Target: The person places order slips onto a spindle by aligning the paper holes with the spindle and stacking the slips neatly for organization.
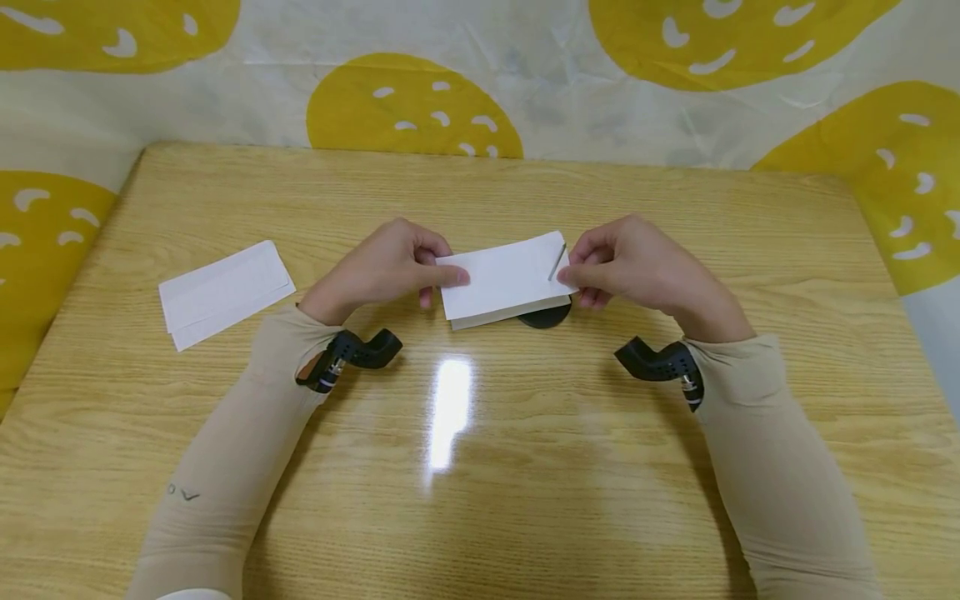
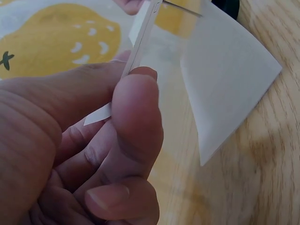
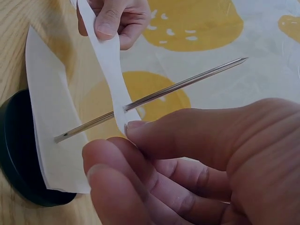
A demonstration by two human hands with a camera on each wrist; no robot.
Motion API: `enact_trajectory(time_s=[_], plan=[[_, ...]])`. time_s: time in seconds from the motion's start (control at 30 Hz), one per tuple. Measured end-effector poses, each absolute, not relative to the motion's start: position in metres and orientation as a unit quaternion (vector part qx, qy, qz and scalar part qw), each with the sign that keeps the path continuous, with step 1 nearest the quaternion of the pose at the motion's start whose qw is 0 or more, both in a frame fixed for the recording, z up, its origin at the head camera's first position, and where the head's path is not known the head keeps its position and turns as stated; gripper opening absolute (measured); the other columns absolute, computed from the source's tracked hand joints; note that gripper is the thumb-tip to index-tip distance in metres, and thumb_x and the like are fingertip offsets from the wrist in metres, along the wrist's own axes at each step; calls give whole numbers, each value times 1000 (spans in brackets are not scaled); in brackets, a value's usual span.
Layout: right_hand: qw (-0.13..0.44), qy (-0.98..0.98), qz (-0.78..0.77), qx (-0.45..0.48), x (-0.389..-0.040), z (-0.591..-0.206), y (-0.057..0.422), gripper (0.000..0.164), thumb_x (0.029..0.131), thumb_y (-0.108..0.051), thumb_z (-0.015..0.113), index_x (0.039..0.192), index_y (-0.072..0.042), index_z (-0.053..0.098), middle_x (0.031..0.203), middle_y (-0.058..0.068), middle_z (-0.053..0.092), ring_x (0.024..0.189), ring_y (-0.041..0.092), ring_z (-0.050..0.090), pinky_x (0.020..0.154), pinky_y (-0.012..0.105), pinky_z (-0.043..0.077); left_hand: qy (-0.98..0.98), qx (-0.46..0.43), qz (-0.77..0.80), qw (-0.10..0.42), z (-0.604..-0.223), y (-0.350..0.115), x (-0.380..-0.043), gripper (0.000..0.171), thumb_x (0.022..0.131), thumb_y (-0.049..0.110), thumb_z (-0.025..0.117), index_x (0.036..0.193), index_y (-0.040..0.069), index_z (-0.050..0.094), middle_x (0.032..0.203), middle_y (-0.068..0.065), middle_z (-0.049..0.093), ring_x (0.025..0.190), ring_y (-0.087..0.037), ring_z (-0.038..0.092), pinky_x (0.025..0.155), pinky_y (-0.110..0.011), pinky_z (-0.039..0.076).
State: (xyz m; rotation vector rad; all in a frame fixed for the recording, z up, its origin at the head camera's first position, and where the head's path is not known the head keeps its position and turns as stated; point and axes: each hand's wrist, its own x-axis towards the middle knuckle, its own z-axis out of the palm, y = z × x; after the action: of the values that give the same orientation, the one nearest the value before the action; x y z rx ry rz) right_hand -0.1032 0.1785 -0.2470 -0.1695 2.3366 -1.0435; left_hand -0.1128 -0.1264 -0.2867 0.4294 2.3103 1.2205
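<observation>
Both hands hold a white paper slip [image 1: 502, 271] level over the table, one at each end. My left hand [image 1: 382, 271] pinches its left end between thumb and fingers. At the right end my right hand [image 1: 630, 262] pinches the edge close beside a thin metal spike [image 3: 187, 84]. The spike's pointed tip rises through the slip. Lower down, other white paper [image 3: 51, 122] is pierced by the same spike and lies bent over its round black base [image 3: 14, 154]. In the head view the held slip hides most of that lower paper and part of the base.
On the left of the wooden table [image 1: 360, 500] lies a small stack of white slips [image 1: 225, 292], slightly fanned. A pale cloth [image 1: 562, 108] with yellow shapes hangs behind the table. Black wrist cameras [image 1: 367, 350] jut inward from both sleeves.
</observation>
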Motion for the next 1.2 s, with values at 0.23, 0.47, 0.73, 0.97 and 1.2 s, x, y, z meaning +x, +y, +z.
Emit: enact_trajectory(time_s=[0.23,0.47,0.73,0.97,1.2], plan=[[298,873,-381,-56,-106,-253,178,22,98,-20,72,103,1,69,80,7,74,71,18,72,70,33,62,851,157,431,255,-291,-125,-114,21,95,29,78,87,10,72,56,-1,62,56,-25,64,56,-25,33],[309,868,-384,-57,-109,-260,177,23,98,-20,73,103,1,68,78,6,74,70,18,72,68,33,62,860,154,410,264,-294,-124,-114,22,95,31,78,86,11,72,55,-1,62,55,-22,64,58,-26,35],[318,872,-369,-56,-112,-267,178,22,98,-21,73,104,0,69,80,7,75,71,17,72,68,31,61,866,153,396,265,-298,-122,-115,22,94,32,78,86,12,72,55,-1,62,54,-20,63,59,-27,36],[323,872,-363,-58,-112,-269,177,21,98,-21,72,103,0,70,80,8,75,70,16,71,67,29,60,873,162,380,258,-303,-121,-115,22,94,34,77,86,14,72,54,-1,61,51,-18,62,57,-26,37],[323,875,-357,-55,-112,-272,177,22,98,-21,73,102,-1,69,80,7,75,70,17,72,66,29,60,877,170,373,251,-306,-119,-115,23,95,34,77,86,13,72,54,-1,61,50,-17,61,54,-26,36]])
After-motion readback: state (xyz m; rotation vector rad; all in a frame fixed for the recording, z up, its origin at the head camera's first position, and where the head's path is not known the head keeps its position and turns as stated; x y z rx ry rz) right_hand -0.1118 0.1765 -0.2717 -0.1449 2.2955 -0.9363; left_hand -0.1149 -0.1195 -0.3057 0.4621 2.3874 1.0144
